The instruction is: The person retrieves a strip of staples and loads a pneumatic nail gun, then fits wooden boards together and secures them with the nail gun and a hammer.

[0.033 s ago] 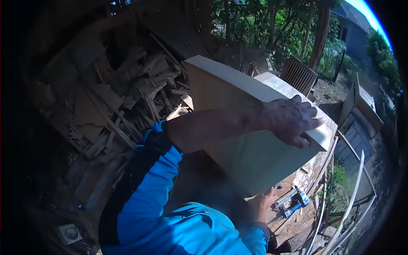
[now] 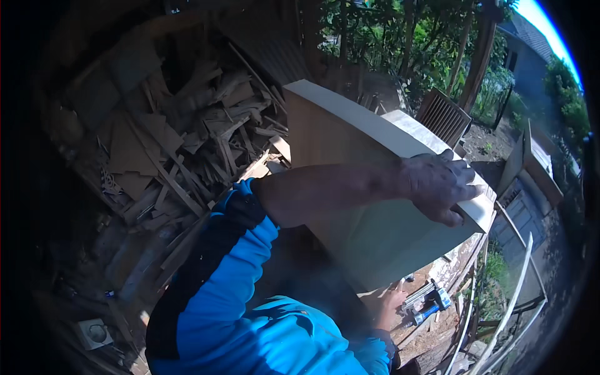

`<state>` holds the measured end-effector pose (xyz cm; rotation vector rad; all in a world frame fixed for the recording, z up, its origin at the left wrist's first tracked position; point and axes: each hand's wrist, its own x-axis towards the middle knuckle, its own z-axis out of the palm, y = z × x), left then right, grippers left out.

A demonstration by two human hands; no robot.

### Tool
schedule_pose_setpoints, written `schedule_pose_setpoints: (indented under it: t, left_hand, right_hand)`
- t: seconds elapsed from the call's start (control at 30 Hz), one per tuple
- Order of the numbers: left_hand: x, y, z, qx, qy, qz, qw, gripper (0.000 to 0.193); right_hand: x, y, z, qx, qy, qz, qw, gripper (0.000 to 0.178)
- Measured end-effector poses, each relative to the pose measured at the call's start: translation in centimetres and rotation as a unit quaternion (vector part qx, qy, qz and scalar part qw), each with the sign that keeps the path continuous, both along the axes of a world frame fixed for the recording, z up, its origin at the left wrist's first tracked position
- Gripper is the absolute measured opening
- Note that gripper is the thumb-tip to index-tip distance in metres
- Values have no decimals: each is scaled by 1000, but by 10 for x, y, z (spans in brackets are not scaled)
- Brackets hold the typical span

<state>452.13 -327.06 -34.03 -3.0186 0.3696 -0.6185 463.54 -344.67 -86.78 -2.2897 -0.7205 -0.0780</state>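
A large pale wooden box-like piece (image 2: 400, 234) stands tilted across the middle, its narrow upper edge in sunlight. My left hand (image 2: 442, 187) lies over that edge near its right-hand corner. Its fingers bend over the top and the thumb presses the side facing me. Low down, my right hand (image 2: 390, 305) is at the bottom edge of the piece; its fingers are mostly hidden, so their grip does not show. Just right of it, a blue and silver nail gun (image 2: 431, 306) lies on the sawdust-strewn work surface (image 2: 440, 337).
A heap of offcut boards (image 2: 219, 144) fills the left. A slatted wooden panel (image 2: 442, 115) stands behind the work surface. Pale bent strips (image 2: 509, 306) rise at the right, before a leaning door (image 2: 517, 215). A wooden post (image 2: 480, 62) stands at the back.
The view has shifted slightly, so the wooden piece appears a little farther right. My left hand stays on its upper edge and my right hand at its bottom.
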Motion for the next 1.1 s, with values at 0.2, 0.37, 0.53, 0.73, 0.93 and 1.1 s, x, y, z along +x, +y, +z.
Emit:
schedule_pose_setpoints:
  t: [0.2,0.37,0.53,0.73,0.93,1.1]
  left_hand:
    - [-22,21,-15,-120,-57,11,991,67]
    - [-81,86,-11,-188,-288,-7,939,47]
    - [-218,240,-82,-447,-587,292,609,22]
    - [-226,275,-112,-617,-414,79,664,25]
    - [-202,280,-126,-679,-460,-62,568,16]
    - [-201,280,-126,-728,-444,-94,514,16]
  right_hand:
    - [34,30,165,106,-76,44,990,49]
    - [37,18,308,151,-133,37,979,46]
    - [17,6,388,148,-154,32,976,42]
    - [6,-12,436,106,-166,4,980,38]
    - [-7,-15,463,76,-180,-8,981,35]
    - [-12,-15,474,60,-167,-21,984,32]
